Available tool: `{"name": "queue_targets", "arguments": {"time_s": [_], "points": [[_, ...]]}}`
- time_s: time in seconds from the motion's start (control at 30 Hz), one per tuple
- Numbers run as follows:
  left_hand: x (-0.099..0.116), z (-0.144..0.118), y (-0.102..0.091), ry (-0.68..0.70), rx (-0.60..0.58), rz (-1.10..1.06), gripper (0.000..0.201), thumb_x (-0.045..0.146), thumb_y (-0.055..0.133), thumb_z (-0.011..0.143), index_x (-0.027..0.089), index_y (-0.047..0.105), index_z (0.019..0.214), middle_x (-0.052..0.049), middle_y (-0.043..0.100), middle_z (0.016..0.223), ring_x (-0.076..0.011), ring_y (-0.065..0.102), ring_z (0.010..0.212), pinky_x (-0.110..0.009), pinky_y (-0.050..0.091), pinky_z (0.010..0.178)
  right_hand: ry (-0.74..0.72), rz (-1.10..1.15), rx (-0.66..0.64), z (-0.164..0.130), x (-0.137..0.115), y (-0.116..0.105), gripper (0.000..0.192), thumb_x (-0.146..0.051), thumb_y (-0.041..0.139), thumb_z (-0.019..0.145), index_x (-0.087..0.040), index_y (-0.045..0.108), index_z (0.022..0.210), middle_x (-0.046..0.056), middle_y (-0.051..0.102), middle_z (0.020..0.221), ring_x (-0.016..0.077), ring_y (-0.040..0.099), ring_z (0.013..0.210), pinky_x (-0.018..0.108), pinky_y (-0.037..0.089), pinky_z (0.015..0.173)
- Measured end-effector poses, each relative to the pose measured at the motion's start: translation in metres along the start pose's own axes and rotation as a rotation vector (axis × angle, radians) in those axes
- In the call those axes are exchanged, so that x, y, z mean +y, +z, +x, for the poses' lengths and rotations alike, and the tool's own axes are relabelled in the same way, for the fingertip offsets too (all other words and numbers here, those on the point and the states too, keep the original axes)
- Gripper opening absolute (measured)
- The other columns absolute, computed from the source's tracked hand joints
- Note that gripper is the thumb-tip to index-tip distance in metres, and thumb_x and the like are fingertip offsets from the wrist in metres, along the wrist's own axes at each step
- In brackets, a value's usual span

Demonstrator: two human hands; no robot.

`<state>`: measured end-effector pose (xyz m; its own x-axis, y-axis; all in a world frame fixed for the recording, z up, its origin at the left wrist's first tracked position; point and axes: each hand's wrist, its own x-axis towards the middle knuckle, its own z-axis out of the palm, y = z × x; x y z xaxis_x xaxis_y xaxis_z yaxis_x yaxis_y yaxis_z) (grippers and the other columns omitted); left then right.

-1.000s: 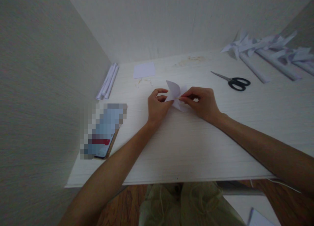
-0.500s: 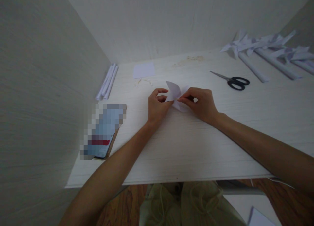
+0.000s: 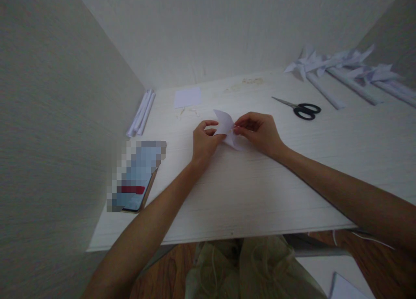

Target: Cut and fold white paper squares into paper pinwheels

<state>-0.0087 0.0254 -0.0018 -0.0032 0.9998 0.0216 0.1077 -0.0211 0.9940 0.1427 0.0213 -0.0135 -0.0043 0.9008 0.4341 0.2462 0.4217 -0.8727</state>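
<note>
Over the middle of the table, a white paper pinwheel (image 3: 224, 122) with curved, folded blades is between my two hands. My left hand (image 3: 205, 142) grips it from the left, thumb at the front and fingers curled behind. At its right side my right hand (image 3: 258, 132) is closed in a pinch close to the pinwheel's centre. Whatever small part lies between those right fingertips is too small to make out. Behind the pinwheel lie some thin pale strips (image 3: 188, 113) and a square sheet of white paper (image 3: 187, 97).
Black-handled scissors (image 3: 305, 110) lie to the right. Several finished paper pinwheels on rolled paper sticks (image 3: 354, 86) rest at the back right. Rolled paper tubes (image 3: 142, 112) and a phone (image 3: 138, 177) lie along the left wall. The table's front edge (image 3: 201, 239) is near my body.
My right fingers have shifted from gripping the pinwheel's right blade to its centre, and that blade no longer shows behind them. The whole view has shifted slightly.
</note>
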Motion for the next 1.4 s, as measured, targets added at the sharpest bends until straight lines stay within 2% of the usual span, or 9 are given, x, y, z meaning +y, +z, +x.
{"name": "queue_targets", "arguments": {"time_s": [0.1, 0.2, 0.47, 0.63, 0.83, 1.13, 1.3, 1.4], "points": [[0.000, 0.001, 0.000, -0.009, 0.001, 0.001, 0.033, 0.011, 0.062, 0.050, 0.017, 0.053, 0.082, 0.001, 0.060, 0.058, -0.0133, 0.058, 0.054, -0.022, 0.041, 0.050, 0.031, 0.046, -0.002, 0.001, 0.001, 0.001, 0.008, -0.022, 0.069, 0.061, -0.017, 0.063, 0.063, -0.001, 0.062, 0.055, 0.0111, 0.057, 0.051, 0.024, 0.044, 0.050], [0.000, 0.001, 0.000, -0.013, 0.003, 0.004, 0.033, 0.011, 0.063, 0.050, 0.016, 0.053, 0.081, 0.001, 0.060, 0.057, -0.0139, 0.058, 0.055, -0.023, 0.041, 0.051, 0.019, 0.002, 0.025, 0.000, -0.001, 0.000, 0.008, -0.023, 0.068, 0.062, -0.016, 0.064, 0.061, 0.000, 0.061, 0.054, 0.0101, 0.054, 0.048, 0.024, 0.042, 0.048], [0.002, 0.003, 0.000, -0.057, 0.008, 0.003, 0.033, 0.009, 0.062, 0.050, 0.017, 0.053, 0.080, 0.002, 0.059, 0.057, -0.0141, 0.057, 0.055, -0.025, 0.043, 0.054, -0.188, -0.114, -0.012, -0.003, -0.007, -0.003, 0.006, -0.019, 0.061, 0.070, -0.018, 0.067, 0.071, 0.002, 0.066, 0.071, 0.0128, 0.058, 0.065, 0.026, 0.045, 0.058], [0.001, 0.004, 0.000, -0.057, 0.019, 0.011, 0.034, 0.008, 0.063, 0.049, 0.017, 0.054, 0.080, 0.002, 0.058, 0.057, -0.0143, 0.057, 0.054, -0.026, 0.043, 0.054, -0.262, -0.248, 0.002, -0.004, -0.011, -0.003, 0.004, -0.019, 0.061, 0.070, -0.019, 0.065, 0.067, 0.001, 0.062, 0.064, 0.0103, 0.051, 0.056, 0.024, 0.040, 0.051], [0.001, 0.003, 0.000, -0.043, 0.011, 0.022, 0.033, 0.010, 0.063, 0.050, 0.017, 0.053, 0.081, 0.002, 0.059, 0.058, -0.0137, 0.057, 0.054, -0.026, 0.042, 0.053, -0.273, -0.320, -0.003, -0.003, -0.014, -0.003, 0.013, -0.024, 0.063, 0.069, -0.019, 0.058, 0.059, -0.001, 0.053, 0.057, 0.0093, 0.044, 0.052, 0.024, 0.037, 0.050], [-0.001, 0.004, 0.000, -0.028, 0.006, 0.011, 0.035, 0.010, 0.064, 0.048, 0.017, 0.054, 0.081, 0.002, 0.058, 0.057, -0.0140, 0.057, 0.055, -0.025, 0.043, 0.053, -0.318, -0.281, -0.040, -0.002, -0.009, -0.003, 0.007, -0.017, 0.058, 0.073, -0.019, 0.062, 0.068, 0.000, 0.056, 0.065, 0.0094, 0.046, 0.056, 0.024, 0.037, 0.051], [-0.002, 0.004, -0.001, -0.030, 0.018, 0.030, 0.034, 0.011, 0.064, 0.049, 0.017, 0.055, 0.081, 0.002, 0.058, 0.057, -0.0135, 0.057, 0.054, -0.024, 0.042, 0.052, -0.290, -0.314, 0.008, -0.002, -0.010, -0.003, 0.016, -0.023, 0.065, 0.068, -0.018, 0.056, 0.056, -0.002, 0.051, 0.058, 0.0088, 0.043, 0.052, 0.024, 0.036, 0.050], [-0.002, 0.005, -0.001, -0.035, 0.018, 0.032, 0.034, 0.012, 0.065, 0.049, 0.017, 0.054, 0.081, 0.002, 0.058, 0.059, -0.0133, 0.057, 0.055, -0.025, 0.042, 0.053, -0.285, -0.309, -0.001, -0.002, -0.010, -0.003, 0.015, -0.024, 0.065, 0.069, -0.018, 0.057, 0.057, -0.001, 0.052, 0.060, 0.0089, 0.044, 0.053, 0.024, 0.037, 0.050]]}}
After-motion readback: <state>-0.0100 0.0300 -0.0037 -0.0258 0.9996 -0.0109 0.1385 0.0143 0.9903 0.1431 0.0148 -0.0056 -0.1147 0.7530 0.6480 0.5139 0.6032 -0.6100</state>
